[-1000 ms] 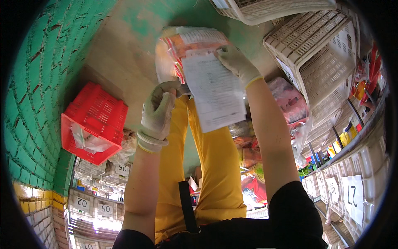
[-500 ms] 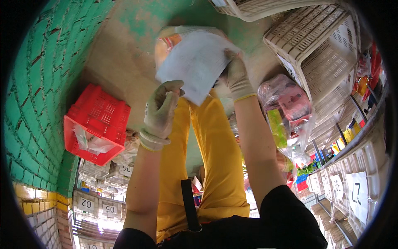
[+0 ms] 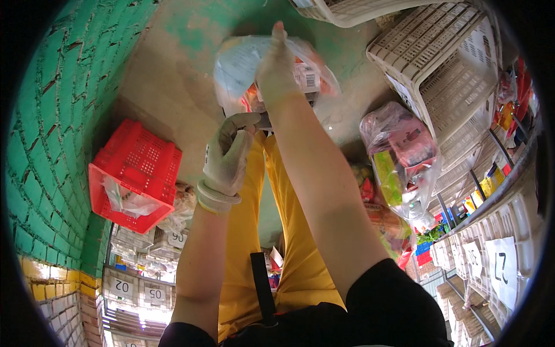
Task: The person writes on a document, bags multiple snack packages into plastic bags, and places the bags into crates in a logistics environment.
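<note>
A clear plastic bag of packaged goods lies above my legs, with a pale bluish sheet over its left part. My right hand, gloved and slightly blurred, reaches across the bag's top, one pinkish fingertip pointing away from me; its other fingers are mostly hidden. At the bag's near edge my gloved left hand is closed, fingers curled beside something dark that I cannot make out. A second plastic bag, holding pink and lime-green packs, rests to the right of my right forearm.
A red perforated crate with plastic inside stands on the left near a green brick wall. Pale slatted crates fill the upper right. Numbered crates on racks line the lower right and lower left. More bagged goods sit below the second bag.
My right hand has moved up and left across the bag. The printed sheet it held has swung leftward, uncovering the bag's right part. My left hand has stayed nearly still.
</note>
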`<state>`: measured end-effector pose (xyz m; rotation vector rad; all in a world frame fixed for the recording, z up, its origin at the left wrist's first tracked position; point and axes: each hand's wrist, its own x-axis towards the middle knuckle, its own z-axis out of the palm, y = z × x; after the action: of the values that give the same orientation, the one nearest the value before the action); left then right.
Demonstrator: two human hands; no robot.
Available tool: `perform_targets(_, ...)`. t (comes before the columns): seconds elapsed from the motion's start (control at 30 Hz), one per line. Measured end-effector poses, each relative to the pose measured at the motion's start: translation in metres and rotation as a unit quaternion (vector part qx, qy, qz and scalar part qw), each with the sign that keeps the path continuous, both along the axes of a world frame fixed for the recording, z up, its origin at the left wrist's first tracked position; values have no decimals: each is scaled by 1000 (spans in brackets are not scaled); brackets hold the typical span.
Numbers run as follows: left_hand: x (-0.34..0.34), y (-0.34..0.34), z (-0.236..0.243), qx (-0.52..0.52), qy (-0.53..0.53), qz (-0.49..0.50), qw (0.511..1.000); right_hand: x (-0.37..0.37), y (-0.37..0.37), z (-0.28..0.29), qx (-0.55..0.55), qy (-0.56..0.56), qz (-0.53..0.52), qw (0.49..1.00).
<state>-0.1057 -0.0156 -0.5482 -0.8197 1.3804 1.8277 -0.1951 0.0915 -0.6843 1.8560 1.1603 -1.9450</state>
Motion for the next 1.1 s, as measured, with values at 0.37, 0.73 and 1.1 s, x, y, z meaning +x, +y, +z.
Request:
perform_targets(0.37,20,4,-7,-13,30,41,999,25,-30,-7,-103,75,188,974)
perform_targets(0.73,-16,-27,47,-421,312,-551,650,318,130,227,76,0,323,943)
perform_targets(1.1,-5,-116,248,-442,195,-735,476,425,279,641,477,-147,146,854)
